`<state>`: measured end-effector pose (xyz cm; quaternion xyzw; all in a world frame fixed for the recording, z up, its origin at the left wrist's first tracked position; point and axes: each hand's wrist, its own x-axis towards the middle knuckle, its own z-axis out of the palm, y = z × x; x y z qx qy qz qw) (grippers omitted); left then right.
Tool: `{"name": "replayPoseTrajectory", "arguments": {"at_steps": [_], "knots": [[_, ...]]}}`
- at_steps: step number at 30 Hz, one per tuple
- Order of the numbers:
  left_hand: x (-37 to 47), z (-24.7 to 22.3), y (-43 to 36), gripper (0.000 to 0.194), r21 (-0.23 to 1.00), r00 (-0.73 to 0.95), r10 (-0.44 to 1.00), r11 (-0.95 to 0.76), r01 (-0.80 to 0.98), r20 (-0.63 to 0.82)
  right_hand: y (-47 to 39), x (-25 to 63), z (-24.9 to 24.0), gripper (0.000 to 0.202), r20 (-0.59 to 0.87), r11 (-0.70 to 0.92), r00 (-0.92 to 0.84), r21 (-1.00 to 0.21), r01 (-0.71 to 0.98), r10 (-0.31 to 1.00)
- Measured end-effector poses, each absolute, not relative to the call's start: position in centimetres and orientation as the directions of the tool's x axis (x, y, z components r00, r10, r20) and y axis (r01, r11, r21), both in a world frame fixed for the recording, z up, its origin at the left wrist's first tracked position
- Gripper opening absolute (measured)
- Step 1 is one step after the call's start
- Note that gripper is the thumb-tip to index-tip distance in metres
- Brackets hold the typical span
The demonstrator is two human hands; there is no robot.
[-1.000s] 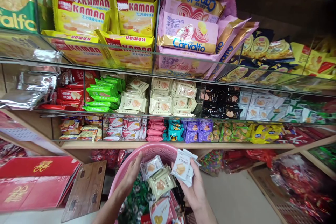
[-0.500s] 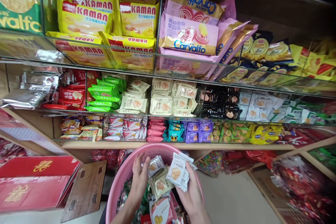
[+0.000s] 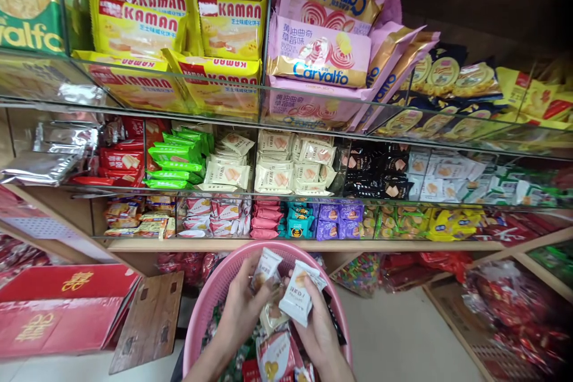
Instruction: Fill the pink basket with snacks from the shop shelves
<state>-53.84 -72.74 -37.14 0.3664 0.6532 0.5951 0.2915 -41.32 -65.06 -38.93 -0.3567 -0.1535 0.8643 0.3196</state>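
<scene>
Both hands are over a pink plastic basket (image 3: 197,310) with mixed wrapped snacks inside. My left hand (image 3: 246,304) is closed on a small white snack packet (image 3: 267,265), held upright near the basket's back rim. In my right hand (image 3: 316,322) are white snack packets (image 3: 296,295), overlapping, with a biscuit picture on the front one. Between and below the hands lie a cream packet (image 3: 273,317) and a red-and-white packet (image 3: 276,355) with a heart-shaped picture.
Glass-fronted shelves with yellow wafer packs (image 3: 138,27), pink cookie packs (image 3: 320,51) and small packets rise ahead. A red box (image 3: 58,310) and a wooden board (image 3: 147,322) are at left. Bagged red goods (image 3: 514,316) lie at right.
My left hand has gone from open fingers beside a white packet to holding that packet, now raised. The packets in my right hand have tilted and shifted slightly left.
</scene>
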Motion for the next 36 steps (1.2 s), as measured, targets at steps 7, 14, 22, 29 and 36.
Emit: {"name": "replayPoseTrajectory", "arguments": {"at_steps": [7, 14, 22, 29, 36], "knots": [[-57.9, -41.8, -72.4, 0.056, 0.790, -0.431, 0.894, 0.178, 0.587, 0.118, -64.7, -40.6, -38.2, 0.033, -0.520, -0.764, -0.561, -0.458, -0.454, 0.645], [-56.4, -41.4, -71.6, 0.048, 0.730, -0.265, 0.963, 0.154, 0.666, 0.039, -64.8, -40.3, -38.6, 0.036, -0.520, -0.775, -0.575, -0.458, -0.436, 0.631], [-56.5, -38.5, -72.7, 0.048, 0.647, -0.198, 0.972, 0.072, 0.759, 0.124, -64.9, -40.6, -38.2, 0.043, -0.498, -0.849, -0.694, -0.392, -0.355, 0.520], [-54.4, -34.1, -73.7, 0.086, 0.393, 0.121, 0.977, -0.181, 0.902, 0.173, -65.2, -40.9, -37.7, 0.054, -0.484, -0.885, -0.753, -0.364, -0.291, 0.446], [-53.8, -34.7, -74.2, 0.082, 0.302, 0.060, 0.981, -0.115, 0.946, 0.186, -65.6, -40.9, -37.0, 0.061, -0.482, -0.886, -0.782, -0.424, -0.186, 0.395]]}}
